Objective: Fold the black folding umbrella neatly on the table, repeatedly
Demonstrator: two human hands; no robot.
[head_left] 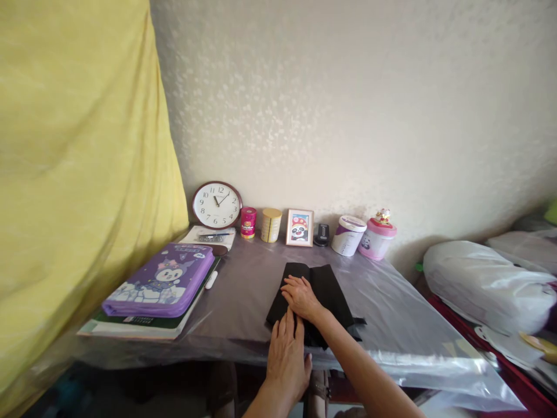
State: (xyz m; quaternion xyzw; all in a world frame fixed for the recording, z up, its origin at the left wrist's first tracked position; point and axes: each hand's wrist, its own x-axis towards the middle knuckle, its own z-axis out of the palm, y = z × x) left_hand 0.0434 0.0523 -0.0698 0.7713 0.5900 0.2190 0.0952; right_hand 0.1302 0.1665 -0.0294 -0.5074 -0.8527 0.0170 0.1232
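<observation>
A black, flat, folded piece (pixel 328 290), which looks like cloth or a fabric bag, lies near the front edge of the table with a crease down its middle. A short black strap or flap sticks out at its right side. My right hand (pixel 302 299) rests palm down across its left half, fingers stretched out. Just below, my left hand (pixel 287 351) lies flat with its fingertips on the near left part, close to the right hand. Both hands are open. Part of the black piece is hidden under the hands and right forearm.
A purple zip case (pixel 163 284) sits on books at the left, beside a white marker (pixel 211 280). Along the wall stand a clock (pixel 217 204), pink can (pixel 248 223), yellow tin (pixel 271 226), panda picture frame (pixel 300 227), black stapler-like object (pixel 321 235) and two tubs (pixel 348 236).
</observation>
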